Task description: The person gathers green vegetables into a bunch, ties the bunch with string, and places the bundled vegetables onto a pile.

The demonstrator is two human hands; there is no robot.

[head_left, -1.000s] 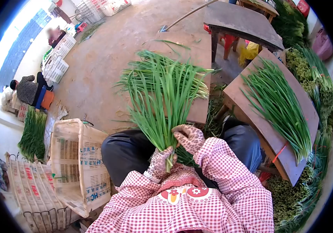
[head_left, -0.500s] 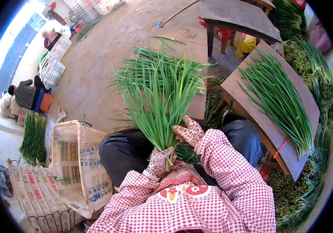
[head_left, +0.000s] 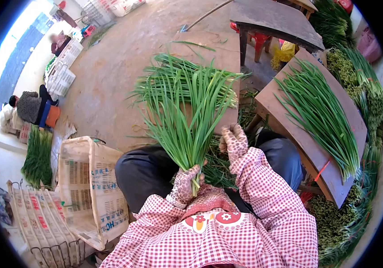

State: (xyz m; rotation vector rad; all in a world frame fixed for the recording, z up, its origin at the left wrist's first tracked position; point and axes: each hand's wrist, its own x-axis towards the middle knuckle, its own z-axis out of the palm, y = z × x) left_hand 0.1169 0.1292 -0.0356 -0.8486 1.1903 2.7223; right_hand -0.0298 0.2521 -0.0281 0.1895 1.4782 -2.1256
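My left hand point(head_left: 184, 186), in a spotted glove, is closed round the stem ends of a fanned bunch of long green leaves point(head_left: 187, 129). The leaves spread upward and away from me. My right hand point(head_left: 234, 142), gloved alike, is just right of the bunch without touching it, its fingers loosely bent and apart from the thumb, with nothing visible in them. Beyond the bunch, a pile of similar leaves point(head_left: 227, 96) lies on a low brown board point(head_left: 231, 53). To the right, a long bundle of leaves point(head_left: 321, 114) lies on a tilted brown table point(head_left: 269, 100).
Two plastic crates point(head_left: 94, 187) point(head_left: 44, 223) stand at my left, beside upright greens point(head_left: 38, 156). Two people point(head_left: 30, 107) point(head_left: 60, 43) sit near white crates point(head_left: 62, 80) at the far left. A dark table point(head_left: 276, 22) is ahead right; heaped greens point(head_left: 341, 223) line the right side.
My right hand has left the bunch and moved up and to the right. My left hand still grips the stems, and the leaf tips have shifted slightly.
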